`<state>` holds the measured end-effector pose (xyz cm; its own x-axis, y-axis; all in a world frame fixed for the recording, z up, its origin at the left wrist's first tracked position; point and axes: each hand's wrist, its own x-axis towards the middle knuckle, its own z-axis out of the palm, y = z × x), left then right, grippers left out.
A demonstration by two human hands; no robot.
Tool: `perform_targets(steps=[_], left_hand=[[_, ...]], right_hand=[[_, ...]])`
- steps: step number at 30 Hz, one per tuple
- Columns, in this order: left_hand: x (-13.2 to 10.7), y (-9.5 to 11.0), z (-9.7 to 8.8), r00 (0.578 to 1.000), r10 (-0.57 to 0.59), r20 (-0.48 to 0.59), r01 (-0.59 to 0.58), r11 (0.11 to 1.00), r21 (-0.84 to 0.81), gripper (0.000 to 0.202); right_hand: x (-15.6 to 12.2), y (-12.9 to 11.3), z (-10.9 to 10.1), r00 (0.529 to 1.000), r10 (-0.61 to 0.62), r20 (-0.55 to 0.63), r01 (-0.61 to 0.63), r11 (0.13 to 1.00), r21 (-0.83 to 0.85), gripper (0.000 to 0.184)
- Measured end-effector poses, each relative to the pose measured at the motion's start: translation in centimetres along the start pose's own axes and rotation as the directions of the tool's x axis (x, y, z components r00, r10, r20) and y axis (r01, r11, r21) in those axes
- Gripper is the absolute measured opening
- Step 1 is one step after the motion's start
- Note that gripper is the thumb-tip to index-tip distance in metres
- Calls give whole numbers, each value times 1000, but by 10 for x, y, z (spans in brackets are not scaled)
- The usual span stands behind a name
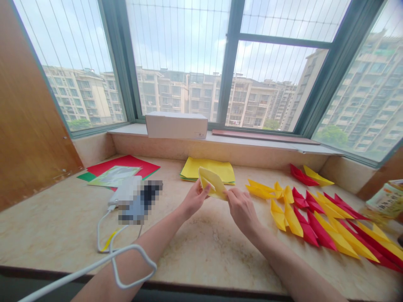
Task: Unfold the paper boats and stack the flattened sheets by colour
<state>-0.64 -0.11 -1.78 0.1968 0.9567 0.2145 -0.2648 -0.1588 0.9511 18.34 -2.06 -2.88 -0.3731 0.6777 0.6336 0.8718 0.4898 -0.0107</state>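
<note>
A partly folded yellow paper is held up above the marble sill between both hands. My left hand pinches its lower left edge, fingers closed on it. My right hand grips its right side, knuckles toward me. Just behind lies a flat stack of yellow paper sheets. To the right of my right hand spreads a row of folded yellow and red paper boats.
Red, green and pale sheets lie at the back left. A white charger block with a white cable sits near my left forearm. A white box rests on the window ledge. A snack packet stands far right.
</note>
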Motion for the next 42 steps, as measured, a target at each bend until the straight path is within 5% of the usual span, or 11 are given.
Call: perform_targets(steps=[6, 14, 24, 30, 35, 38, 42], left_hand=[[0, 1, -6, 993, -94, -68, 85, 988, -128, 59], [0, 7, -9, 983, -185, 14, 175, 901, -396, 71], [1, 4, -12, 979, -200, 40, 202, 915, -350, 72], [0, 8, -9, 981, -192, 26, 189, 919, -346, 70], [2, 7, -12, 952, -303, -36, 284, 923, -260, 73], [2, 7, -13, 925, -379, -15, 365, 900, -240, 79], [0, 7, -11, 908, -419, 15, 409, 878, -248, 81]], right_hand=[[-3, 0, 4, 992, -22, -125, 32, 997, 72, 39], [-5, -1, 2, 943, -57, -328, 125, 974, 191, 29], [-5, -1, 7, 948, 38, -317, 115, 886, 450, 19], [-4, -5, 4, 942, 205, -266, 3, 786, 618, 17], [-5, -4, 0, 930, 270, -251, -32, 738, 674, 17], [-8, -2, -6, 929, 135, -345, 110, 789, 604, 15], [-13, 0, -17, 888, -270, -372, 419, 808, 413, 26]])
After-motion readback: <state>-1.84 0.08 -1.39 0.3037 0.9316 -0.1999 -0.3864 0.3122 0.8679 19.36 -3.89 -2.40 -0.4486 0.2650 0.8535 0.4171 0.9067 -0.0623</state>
